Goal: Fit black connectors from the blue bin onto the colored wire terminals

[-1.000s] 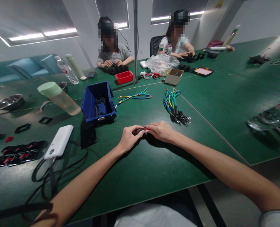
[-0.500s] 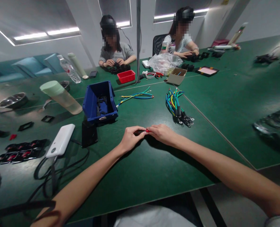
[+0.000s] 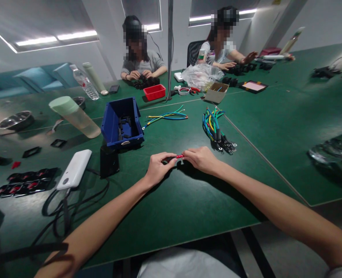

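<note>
My left hand [image 3: 158, 168] and my right hand [image 3: 201, 159] meet low over the green table [image 3: 171, 208], fingertips almost touching. Between them they pinch a short red wire [image 3: 178, 156] whose black end sits in the left fingers; a small metal terminal hangs below the right fingertips. Beyond my right hand lies a bundle of blue, green and yellow wires with ring terminals [image 3: 215, 130]. A blue bin [image 3: 121, 122] holding black parts stands beyond my left hand.
A few loose coloured wires [image 3: 166, 115] lie behind the bin. A white power bank [image 3: 74, 169], black cables, a black block [image 3: 109, 161] and black-and-red parts [image 3: 26, 185] lie at left, with a pale green tumbler [image 3: 74, 115]. Two people work at the far side near a red tray [image 3: 154, 92].
My hands have drawn slightly apart, showing more of the red wire between them. The far right person has stretched an arm out sideways.
</note>
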`<state>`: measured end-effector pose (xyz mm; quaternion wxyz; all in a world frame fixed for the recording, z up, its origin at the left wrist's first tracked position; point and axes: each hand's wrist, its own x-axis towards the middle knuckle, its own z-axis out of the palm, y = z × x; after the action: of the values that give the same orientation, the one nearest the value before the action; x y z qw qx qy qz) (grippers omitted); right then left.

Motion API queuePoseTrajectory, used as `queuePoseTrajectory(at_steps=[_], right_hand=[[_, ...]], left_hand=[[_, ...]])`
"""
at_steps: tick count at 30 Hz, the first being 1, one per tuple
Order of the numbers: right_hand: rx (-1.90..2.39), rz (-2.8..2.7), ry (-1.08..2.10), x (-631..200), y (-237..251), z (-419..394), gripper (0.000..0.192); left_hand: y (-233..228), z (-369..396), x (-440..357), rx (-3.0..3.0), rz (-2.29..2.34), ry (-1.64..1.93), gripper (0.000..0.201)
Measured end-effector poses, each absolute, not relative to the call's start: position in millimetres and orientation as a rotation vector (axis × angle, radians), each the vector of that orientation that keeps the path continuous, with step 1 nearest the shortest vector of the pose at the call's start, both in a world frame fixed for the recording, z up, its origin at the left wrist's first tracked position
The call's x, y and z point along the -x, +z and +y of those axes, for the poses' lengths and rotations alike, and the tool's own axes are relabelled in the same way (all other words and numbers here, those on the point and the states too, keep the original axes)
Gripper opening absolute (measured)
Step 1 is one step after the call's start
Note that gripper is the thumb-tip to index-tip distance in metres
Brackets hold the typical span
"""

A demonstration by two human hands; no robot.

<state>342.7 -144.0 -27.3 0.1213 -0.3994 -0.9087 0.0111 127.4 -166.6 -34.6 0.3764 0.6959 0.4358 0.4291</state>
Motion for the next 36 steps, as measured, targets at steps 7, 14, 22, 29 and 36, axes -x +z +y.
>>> queuePoseTrajectory(at_steps=[7,14,22,29,36], right_hand=[[1.171,-2.665,-0.019,-339,-30,-149,0.033],[1.188,-2.665,0.016,-339,-25,-148,0.034],[1.162,-2.64,0.162,-350,-28,-142,0.04],[1.134,-2.652,0.082,-345,-26,-149,0.04],[1.156,-2.646,0.065,-341,-32,-152,0.041]], left_hand=[[-31,-168,-126,-1.902,1.056,1.08,0.019],[-36,-165,-127,-1.715,1.078,1.036,0.024],[-41,-164,-124,-1.692,1.108,1.019,0.025],[-42,-163,-125,-1.644,1.093,0.993,0.025],[-39,-162,-125,-1.71,1.06,1.023,0.022]])
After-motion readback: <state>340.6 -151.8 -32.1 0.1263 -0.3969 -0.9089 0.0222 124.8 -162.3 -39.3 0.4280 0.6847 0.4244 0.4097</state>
